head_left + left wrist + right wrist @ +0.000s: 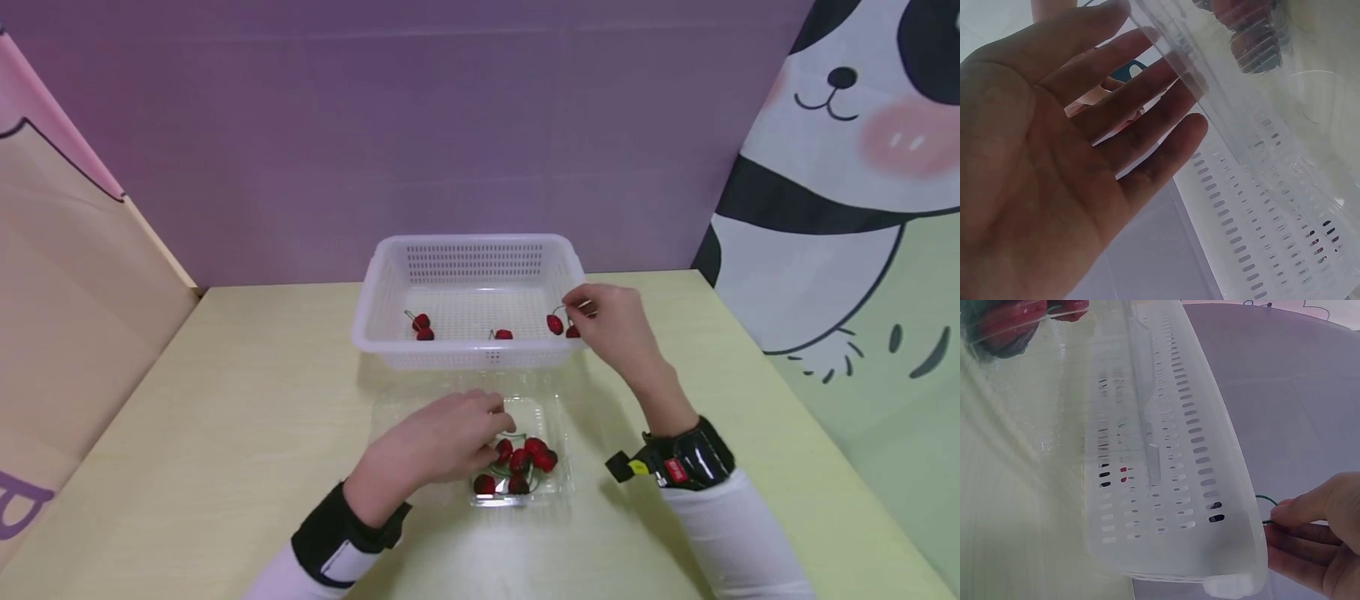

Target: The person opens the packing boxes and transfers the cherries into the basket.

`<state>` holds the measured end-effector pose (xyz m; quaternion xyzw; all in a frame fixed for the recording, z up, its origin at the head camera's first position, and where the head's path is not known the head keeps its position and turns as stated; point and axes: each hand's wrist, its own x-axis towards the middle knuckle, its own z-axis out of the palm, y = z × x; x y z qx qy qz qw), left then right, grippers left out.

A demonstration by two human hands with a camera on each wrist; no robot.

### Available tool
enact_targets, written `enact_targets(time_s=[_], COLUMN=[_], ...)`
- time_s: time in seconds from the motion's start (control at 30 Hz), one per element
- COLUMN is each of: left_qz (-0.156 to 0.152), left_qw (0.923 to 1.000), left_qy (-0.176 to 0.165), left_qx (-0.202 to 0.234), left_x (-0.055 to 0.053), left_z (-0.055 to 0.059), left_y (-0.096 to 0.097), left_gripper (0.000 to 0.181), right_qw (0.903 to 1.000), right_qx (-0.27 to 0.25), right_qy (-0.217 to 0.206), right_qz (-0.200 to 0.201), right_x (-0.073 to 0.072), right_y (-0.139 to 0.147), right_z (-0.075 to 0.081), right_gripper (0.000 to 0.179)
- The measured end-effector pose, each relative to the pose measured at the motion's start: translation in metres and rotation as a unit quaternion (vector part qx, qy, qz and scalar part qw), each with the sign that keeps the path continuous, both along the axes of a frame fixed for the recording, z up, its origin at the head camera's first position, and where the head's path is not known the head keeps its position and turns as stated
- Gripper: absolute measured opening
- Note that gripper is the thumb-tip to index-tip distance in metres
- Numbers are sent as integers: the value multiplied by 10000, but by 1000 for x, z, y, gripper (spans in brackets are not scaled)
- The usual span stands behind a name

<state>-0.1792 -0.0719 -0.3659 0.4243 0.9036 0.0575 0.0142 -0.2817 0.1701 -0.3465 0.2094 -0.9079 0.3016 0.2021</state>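
Note:
My right hand is over the right end of a white perforated plastic basket. Its thumb and fingertips pinch green cherry stems. A red cherry hangs by the fingertips, with a second one just below them, inside the basket's rim. My left hand is beside a clear plastic box holding several red cherries with stems. In the left wrist view its fingers are spread and nearly straight, the palm holds nothing, and the fingertips overlap the box's wall.
More cherries lie in the basket, a pair toward the left and one near the middle of the front wall. The basket stands near the back of a pale wooden table. Behind it rises a purple wall; printed panels flank both sides.

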Motion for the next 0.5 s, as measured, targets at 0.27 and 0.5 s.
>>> enact_targets(time_s=[0.27, 0.5], left_qz=[91, 72], left_qw=[9997, 9995], left_qy=[-120, -147], left_qx=[-171, -280], left_x=[1, 1], left_z=[-2, -5], left_y=[1, 3], left_gripper=[25, 21], right_qw=[9999, 9996], right_qx=[155, 174], right_qy=[-70, -222], right_qz=[1, -5], right_x=[1, 1], right_y=[1, 2], right_z=[0, 0], right_gripper=[9, 10])
